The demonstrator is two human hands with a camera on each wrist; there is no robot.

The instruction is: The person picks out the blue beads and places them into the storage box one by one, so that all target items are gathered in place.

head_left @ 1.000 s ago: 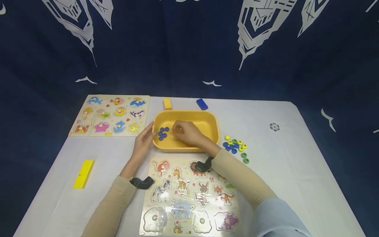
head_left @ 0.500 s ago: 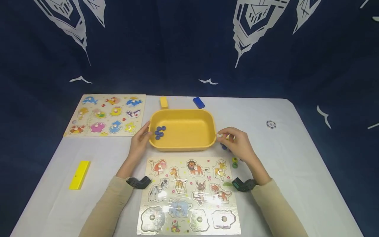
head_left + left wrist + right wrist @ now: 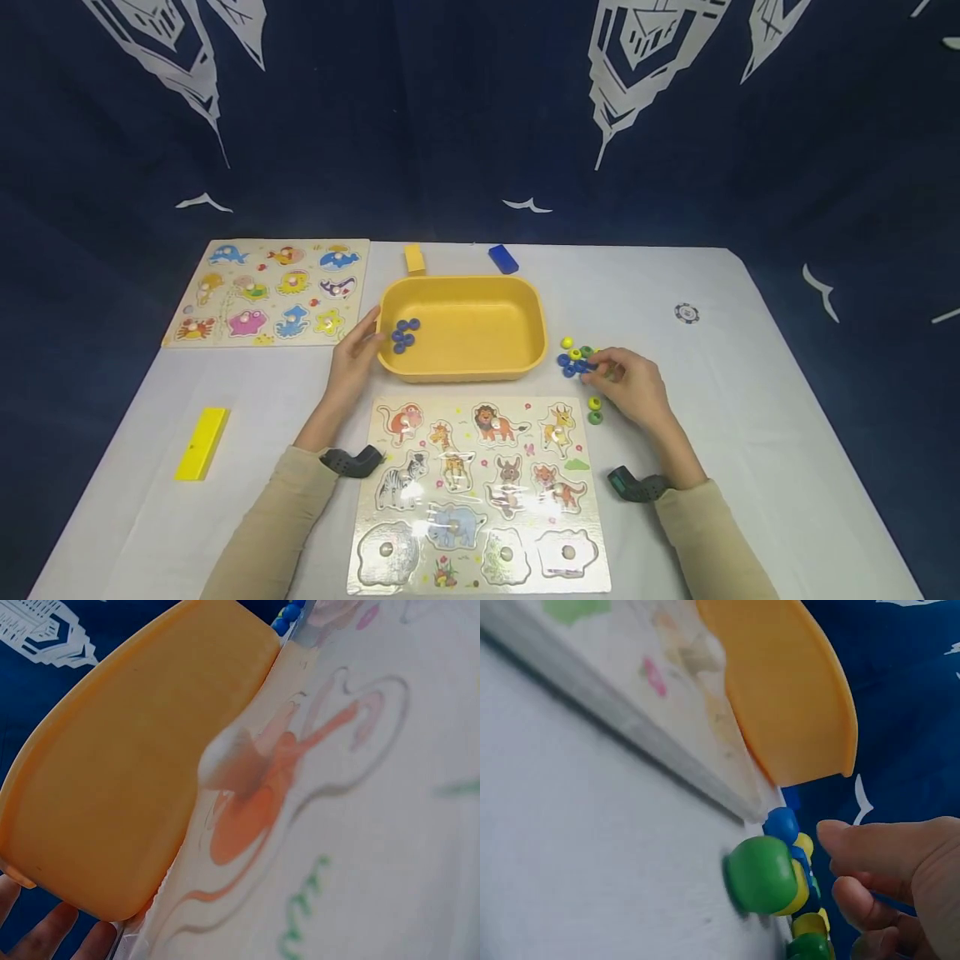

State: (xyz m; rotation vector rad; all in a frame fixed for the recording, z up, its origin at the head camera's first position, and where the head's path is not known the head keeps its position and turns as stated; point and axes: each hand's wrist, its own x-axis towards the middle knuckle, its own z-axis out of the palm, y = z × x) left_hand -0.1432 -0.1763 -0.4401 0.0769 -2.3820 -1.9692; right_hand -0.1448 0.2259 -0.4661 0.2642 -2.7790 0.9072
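A yellow plastic tray [image 3: 480,375] stands mid-table with several blue beads [image 3: 402,333] at its left end. My left hand [image 3: 352,358] holds the tray's left wall, thumb over the rim and fingers outside; in the left wrist view those fingers [image 3: 46,930] show at the tray's corner. To the tray's right lies a loose group of blue, yellow and green beads [image 3: 568,370]. My right hand [image 3: 633,387] is over this group, partly hiding it, with thumb and forefinger slightly apart beside a blue bead. No bead shows within the fingers [image 3: 885,844] in the right wrist view.
An animal knob puzzle [image 3: 480,467] lies in front of the tray, a sea-animal puzzle [image 3: 270,292] at back left. A yellow block [image 3: 202,444] sits at left; a smaller yellow block [image 3: 415,259] and a blue block [image 3: 503,259] stand behind the tray. A chip [image 3: 686,313] lies right.
My right hand has left the tray's inside and moved right to the loose beads. The left hand stays at the tray's left wall. The view has shifted slightly.
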